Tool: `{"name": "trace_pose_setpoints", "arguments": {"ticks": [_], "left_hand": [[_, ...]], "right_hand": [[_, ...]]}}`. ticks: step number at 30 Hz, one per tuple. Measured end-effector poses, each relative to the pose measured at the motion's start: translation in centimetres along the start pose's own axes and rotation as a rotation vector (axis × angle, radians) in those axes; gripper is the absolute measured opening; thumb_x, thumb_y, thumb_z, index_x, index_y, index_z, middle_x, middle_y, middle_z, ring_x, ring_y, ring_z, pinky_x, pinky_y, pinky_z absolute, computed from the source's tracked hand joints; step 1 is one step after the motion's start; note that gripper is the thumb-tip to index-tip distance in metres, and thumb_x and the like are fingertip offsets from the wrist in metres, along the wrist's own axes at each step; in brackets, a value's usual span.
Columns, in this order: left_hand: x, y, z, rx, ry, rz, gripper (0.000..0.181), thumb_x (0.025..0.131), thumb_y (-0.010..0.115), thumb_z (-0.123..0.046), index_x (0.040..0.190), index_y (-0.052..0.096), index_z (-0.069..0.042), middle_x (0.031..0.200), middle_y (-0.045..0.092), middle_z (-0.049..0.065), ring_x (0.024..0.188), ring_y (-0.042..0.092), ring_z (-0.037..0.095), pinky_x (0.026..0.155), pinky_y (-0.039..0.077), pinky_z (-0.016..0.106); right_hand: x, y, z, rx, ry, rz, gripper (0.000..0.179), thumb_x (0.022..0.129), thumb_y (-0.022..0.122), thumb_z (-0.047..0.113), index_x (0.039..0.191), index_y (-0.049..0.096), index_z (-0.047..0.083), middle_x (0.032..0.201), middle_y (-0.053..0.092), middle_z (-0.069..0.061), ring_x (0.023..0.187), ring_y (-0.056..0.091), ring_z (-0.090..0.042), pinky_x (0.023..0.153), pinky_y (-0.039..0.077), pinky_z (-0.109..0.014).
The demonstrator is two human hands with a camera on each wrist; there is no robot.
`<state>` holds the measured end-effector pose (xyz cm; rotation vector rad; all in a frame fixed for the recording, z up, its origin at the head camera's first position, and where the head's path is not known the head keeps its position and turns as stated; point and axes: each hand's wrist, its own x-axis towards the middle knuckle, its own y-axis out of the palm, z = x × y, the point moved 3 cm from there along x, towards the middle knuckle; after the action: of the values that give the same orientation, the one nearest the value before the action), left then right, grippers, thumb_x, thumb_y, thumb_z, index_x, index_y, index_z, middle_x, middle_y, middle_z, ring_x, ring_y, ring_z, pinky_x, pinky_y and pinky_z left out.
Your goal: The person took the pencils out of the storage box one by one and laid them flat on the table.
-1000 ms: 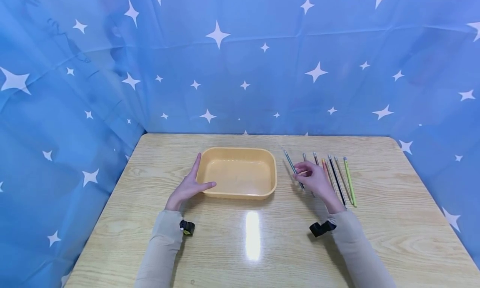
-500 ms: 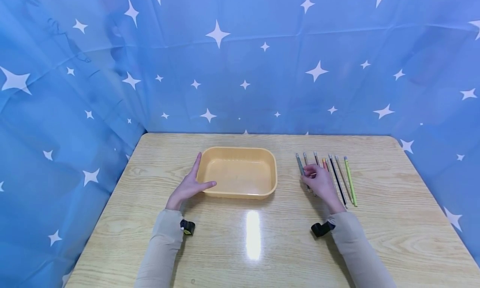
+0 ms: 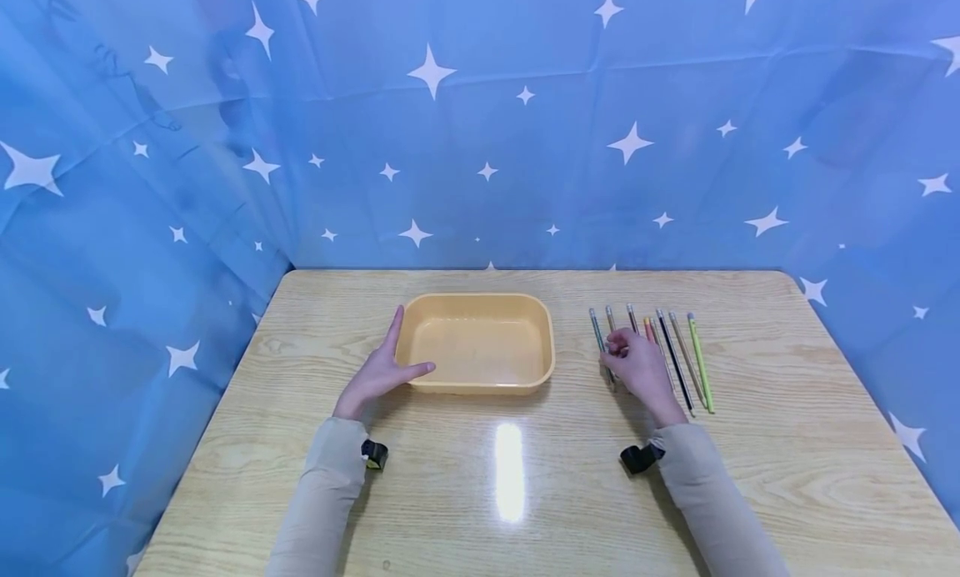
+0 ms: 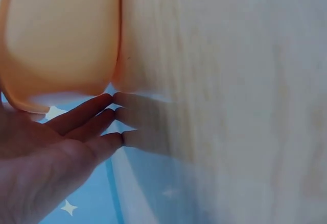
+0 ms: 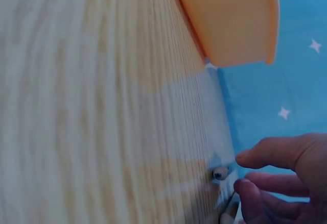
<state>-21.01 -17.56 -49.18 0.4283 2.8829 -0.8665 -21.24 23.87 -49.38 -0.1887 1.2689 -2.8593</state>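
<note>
My left hand (image 3: 377, 381) is spread at the left end of the shallow orange-yellow plastic tray (image 3: 480, 389). Its thumb reaches over the near corner and a finger points up along the left side; in the left wrist view the fingers (image 4: 89, 119) extend beside the tray wall. My right hand (image 3: 637, 368) hovers low over the row of pencils, thumb and fingertips loosely bent at the blue-green pencil (image 3: 597, 331), leftmost in the row. In the right wrist view that pencil's end (image 5: 220, 173) sits at the table surface, just beyond the parted thumb and fingers.
Several more pencils lie side by side to the right, among them a black pencil (image 3: 677, 364) and a lime-green pencil (image 3: 701, 364). The wooden table (image 3: 570, 494) ends at a blue star-patterned drape (image 3: 525, 202). Light glares on the tabletop before the tray.
My right hand moved right with the blue-green pencil, bringing it from a slant nearer the tray to lie alongside the other pencils. Its fingers then shifted slightly left. The left hand stayed at the tray.
</note>
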Motion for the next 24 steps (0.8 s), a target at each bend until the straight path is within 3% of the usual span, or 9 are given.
{"name": "trace_pose_setpoints", "arguments": {"ticks": [7, 14, 18, 24], "left_hand": [[0.0, -0.7, -0.7, 0.089, -0.005, 0.020, 0.114, 0.083, 0.073, -0.046, 0.155, -0.011, -0.023, 0.158, 0.010, 0.019, 0.136, 0.027, 0.045, 0.108, 0.026, 0.057], [0.4, -1.0, -1.2, 0.138, -0.006, 0.027, 0.114, 0.083, 0.072, -0.046, 0.155, -0.012, -0.019, 0.154, 0.017, 0.027, 0.132, 0.033, 0.048, 0.106, 0.030, 0.056], [0.5, -1.1, -1.3, 0.151, 0.004, 0.045, 0.113, 0.085, 0.071, -0.046, 0.154, -0.013, -0.016, 0.156, 0.013, 0.026, 0.134, 0.029, 0.048, 0.107, 0.028, 0.056], [0.4, -2.4, -1.0, 0.182, 0.081, 0.042, 0.104, 0.089, 0.068, -0.041, 0.154, -0.006, -0.007, 0.158, 0.007, 0.022, 0.140, 0.018, 0.042, 0.111, 0.019, 0.055]], "right_hand": [[-0.4, -0.7, 0.5, 0.003, -0.017, -0.003, 0.028, 0.087, 0.068, 0.006, 0.110, 0.062, -0.009, 0.092, 0.066, -0.018, 0.082, 0.065, -0.034, 0.069, 0.050, -0.046], [-0.6, -2.6, -0.3, -0.011, -0.007, 0.009, 0.028, 0.089, 0.064, 0.009, 0.112, 0.062, -0.008, 0.096, 0.066, -0.019, 0.085, 0.064, -0.034, 0.065, 0.050, -0.040], [-1.0, -4.1, -0.6, -0.076, -0.017, 0.013, 0.028, 0.090, 0.064, 0.011, 0.112, 0.063, -0.007, 0.099, 0.067, -0.021, 0.084, 0.066, -0.034, 0.067, 0.051, -0.046], [-1.1, -7.1, -1.3, -0.141, -0.049, 0.083, 0.036, 0.092, 0.063, 0.011, 0.119, 0.057, -0.012, 0.107, 0.061, -0.030, 0.094, 0.059, -0.044, 0.076, 0.048, -0.055]]}}
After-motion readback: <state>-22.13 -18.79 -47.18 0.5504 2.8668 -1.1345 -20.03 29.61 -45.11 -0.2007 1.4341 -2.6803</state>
